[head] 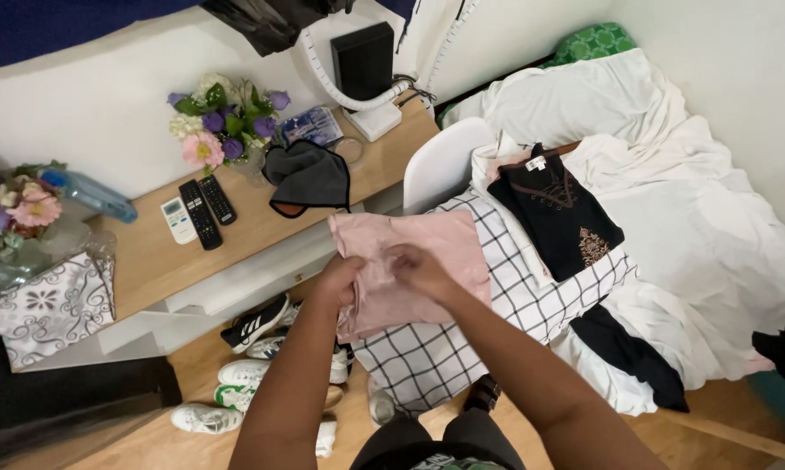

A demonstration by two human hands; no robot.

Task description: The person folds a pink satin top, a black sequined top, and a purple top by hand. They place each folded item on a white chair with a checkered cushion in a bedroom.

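- Hands meet on a pink cloth (414, 265), held over a checked sheet (505, 305) at the bed's edge.
- Left hand (338, 280) pinches its near edge, fingers closed.
- Right hand (418, 268) grips the cloth, fingers curled.
- Black top (556, 213) lies just beyond.

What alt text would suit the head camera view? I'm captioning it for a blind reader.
Seen from above, a person's left hand and right hand grip a folded pink garment over a white checked cloth on a bed. A black top lies beside it; a wooden desk at left holds flowers and remote controls, with sneakers below.
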